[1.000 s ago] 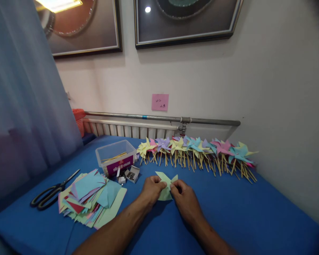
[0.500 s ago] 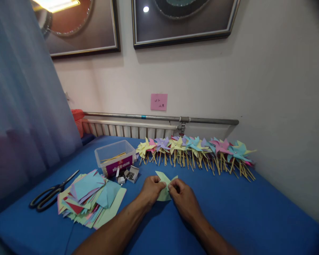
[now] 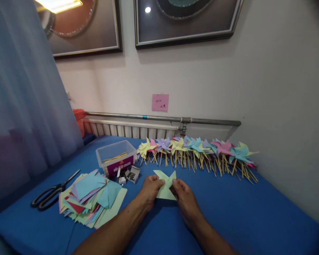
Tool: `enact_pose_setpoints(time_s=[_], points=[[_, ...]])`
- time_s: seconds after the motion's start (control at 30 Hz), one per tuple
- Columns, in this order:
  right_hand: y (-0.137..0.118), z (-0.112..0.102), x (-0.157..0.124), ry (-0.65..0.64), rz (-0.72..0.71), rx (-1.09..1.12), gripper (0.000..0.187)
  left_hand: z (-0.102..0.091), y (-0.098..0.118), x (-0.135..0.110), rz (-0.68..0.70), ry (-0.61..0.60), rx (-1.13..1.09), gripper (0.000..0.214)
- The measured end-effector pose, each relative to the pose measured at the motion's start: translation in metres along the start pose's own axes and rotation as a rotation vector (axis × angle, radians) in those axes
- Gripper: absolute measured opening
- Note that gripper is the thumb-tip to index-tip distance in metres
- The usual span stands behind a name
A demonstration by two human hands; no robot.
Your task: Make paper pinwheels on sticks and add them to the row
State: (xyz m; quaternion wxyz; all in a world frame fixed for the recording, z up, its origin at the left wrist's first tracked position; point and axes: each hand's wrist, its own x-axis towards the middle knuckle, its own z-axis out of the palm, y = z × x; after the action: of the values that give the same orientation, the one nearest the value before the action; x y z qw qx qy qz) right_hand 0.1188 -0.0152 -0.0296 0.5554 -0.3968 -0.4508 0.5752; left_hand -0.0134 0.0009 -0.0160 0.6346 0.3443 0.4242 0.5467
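Observation:
A pale green sheet of paper (image 3: 165,192), cut into points, is held between both hands above the blue tabletop (image 3: 159,230). My left hand (image 3: 150,191) pinches its left side, the thumb lying on top near the middle. On the right, my right hand (image 3: 184,196) grips another part of the sheet between thumb and fingers. Two of the paper's points stick up at the far side. Left of my left hand lie two small open boxes of metal pins (image 3: 133,174).
A clear plastic box (image 3: 117,148) holds thin sticks. Cut coloured papers (image 3: 89,194) are piled at the left beside black-handled scissors (image 3: 54,193). Finished paper pinwheels (image 3: 194,143) on sticks line the back. Behind them are a metal pipe (image 3: 159,118) and a radiator (image 3: 133,130).
My right hand has shifted slightly right. The pale green paper is spread wider, and more of its middle shows between the hands.

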Motion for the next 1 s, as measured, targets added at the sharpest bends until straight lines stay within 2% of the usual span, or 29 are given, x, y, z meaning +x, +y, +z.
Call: enact_pose_setpoints(time_s=[0.1, 0.27, 0.53, 0.67, 0.83, 1.0], points=[[-0.004, -0.001, -0.001, 0.021, 0.004, -0.04, 0.042, 0.0, -0.001, 0.001, 0.011, 0.024, 0.013, 0.022], [-0.008, -0.002, 0.0, 0.094, -0.064, -0.24, 0.048, 0.001, -0.002, 0.001, -0.004, 0.031, 0.021, 0.024], [0.001, -0.008, 0.006, 0.147, -0.11, -0.37, 0.045, 0.001, -0.004, 0.001, -0.012, 0.005, 0.038, 0.03], [0.008, -0.012, 0.012, 0.148, -0.101, -0.353, 0.046, 0.0, -0.006, 0.001, 0.003, -0.01, 0.073, 0.033], [0.008, -0.013, 0.012, 0.084, -0.056, -0.261, 0.049, 0.001, -0.005, 0.0, -0.012, -0.002, 0.094, 0.035], [0.003, -0.01, 0.008, 0.11, -0.045, -0.225, 0.042, 0.002, -0.001, -0.003, -0.019, -0.001, 0.084, 0.035]])
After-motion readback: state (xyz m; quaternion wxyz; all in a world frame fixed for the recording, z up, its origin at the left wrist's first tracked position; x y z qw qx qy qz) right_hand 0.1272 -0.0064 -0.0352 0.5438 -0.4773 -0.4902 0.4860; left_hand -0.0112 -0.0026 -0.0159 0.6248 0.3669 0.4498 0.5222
